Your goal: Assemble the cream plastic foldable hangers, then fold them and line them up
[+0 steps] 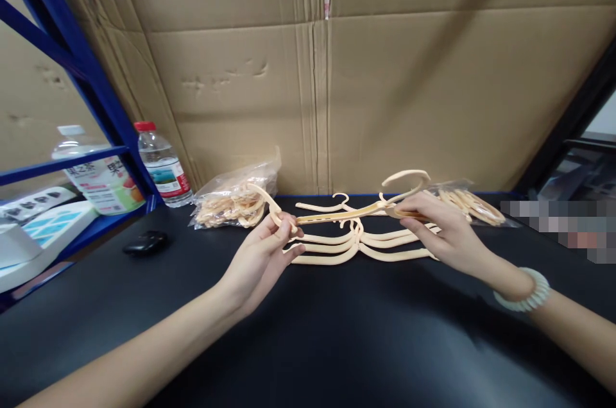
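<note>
A cream plastic hanger (337, 212) is held above the black table, stretched between my two hands with its hook (409, 180) at the right. My left hand (257, 251) pinches its left end between thumb and fingers. From that pinch a short curved cream piece (264, 196) sticks up to the left; I cannot tell whether it is joined to the hanger. My right hand (440, 231) grips the hanger just beside the hook, and covers its right part. Behind and below lie several similar hangers (332, 259) in a spread-out row.
Clear plastic bags of cream parts lie at the back left (231, 203) and back right (471, 203). A red-capped water bottle (166, 170), a larger white-capped bottle (99, 170) and a black computer mouse (145, 242) are on the left. Cardboard (240, 87) walls the back.
</note>
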### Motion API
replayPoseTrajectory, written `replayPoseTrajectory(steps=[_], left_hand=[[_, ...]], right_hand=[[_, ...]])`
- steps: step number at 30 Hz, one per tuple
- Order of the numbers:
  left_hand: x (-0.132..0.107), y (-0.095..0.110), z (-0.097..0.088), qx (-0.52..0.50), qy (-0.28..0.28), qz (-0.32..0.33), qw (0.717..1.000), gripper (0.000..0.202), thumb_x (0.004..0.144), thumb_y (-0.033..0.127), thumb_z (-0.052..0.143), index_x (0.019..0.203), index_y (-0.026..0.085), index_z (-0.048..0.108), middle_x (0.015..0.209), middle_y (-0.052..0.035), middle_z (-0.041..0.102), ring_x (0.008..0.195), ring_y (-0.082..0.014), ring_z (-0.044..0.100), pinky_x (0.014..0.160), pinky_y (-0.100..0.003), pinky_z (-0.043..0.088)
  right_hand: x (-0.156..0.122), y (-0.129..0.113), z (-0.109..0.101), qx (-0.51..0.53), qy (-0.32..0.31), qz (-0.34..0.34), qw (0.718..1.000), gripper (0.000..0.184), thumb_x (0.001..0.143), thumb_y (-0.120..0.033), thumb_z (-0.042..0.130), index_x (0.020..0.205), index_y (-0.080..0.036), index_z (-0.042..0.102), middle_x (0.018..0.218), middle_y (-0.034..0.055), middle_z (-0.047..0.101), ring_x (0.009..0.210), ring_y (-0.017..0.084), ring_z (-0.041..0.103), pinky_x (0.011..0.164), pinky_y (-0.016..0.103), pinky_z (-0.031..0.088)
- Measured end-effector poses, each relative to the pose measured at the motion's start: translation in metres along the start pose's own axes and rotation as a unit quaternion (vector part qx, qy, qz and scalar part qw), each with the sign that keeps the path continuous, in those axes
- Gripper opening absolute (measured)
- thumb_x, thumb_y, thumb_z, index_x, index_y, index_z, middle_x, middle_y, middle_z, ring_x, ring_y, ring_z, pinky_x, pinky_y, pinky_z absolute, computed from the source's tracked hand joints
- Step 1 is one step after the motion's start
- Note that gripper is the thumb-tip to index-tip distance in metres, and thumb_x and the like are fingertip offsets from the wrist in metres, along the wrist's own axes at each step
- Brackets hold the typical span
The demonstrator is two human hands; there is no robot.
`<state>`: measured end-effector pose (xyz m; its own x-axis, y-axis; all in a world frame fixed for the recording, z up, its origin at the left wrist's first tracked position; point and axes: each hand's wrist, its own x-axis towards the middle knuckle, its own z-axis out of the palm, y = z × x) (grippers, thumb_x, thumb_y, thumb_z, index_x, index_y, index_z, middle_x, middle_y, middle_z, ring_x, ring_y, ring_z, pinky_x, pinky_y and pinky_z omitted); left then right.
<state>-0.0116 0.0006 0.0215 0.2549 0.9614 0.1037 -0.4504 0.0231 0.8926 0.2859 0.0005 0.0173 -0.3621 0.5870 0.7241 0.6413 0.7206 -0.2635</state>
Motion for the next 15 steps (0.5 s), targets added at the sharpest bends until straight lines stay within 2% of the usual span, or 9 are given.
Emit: replayPoseTrajectory(steps=[6,15], left_hand=[[-0.0003,0.0028,0.0012,-0.011,-0.014,-0.020,1.000,0.018,0.075,0.025,0.075,0.077,0.018,0.059,0.095,-0.0015,0.056,0.085,-0.0155,0.057,0.074,-0.028,0.053],[-0.0017,-0.0023,0.0040,-0.022,-0.019,-0.020,0.999,0.019,0.074,0.019,0.076,0.072,0.014,0.058,0.076,-0.0006,0.057,0.064,-0.0101,0.055,0.061,-0.020,0.049]], right_hand=[[-0.0025,0.0010,0.0000,0.000,0.012,-0.017,1.000,0.013,0.093,-0.022,0.049,0.102,-0.024,0.059,0.090,0.0055,0.064,0.077,0.018,0.061,0.066,0.031,0.050],[-0.0018,-0.0052,0.0009,-0.013,0.028,-0.036,0.999,0.016,0.092,-0.018,0.051,0.102,-0.025,0.060,0.089,0.0055,0.064,0.080,0.020,0.062,0.065,0.032,0.051]])
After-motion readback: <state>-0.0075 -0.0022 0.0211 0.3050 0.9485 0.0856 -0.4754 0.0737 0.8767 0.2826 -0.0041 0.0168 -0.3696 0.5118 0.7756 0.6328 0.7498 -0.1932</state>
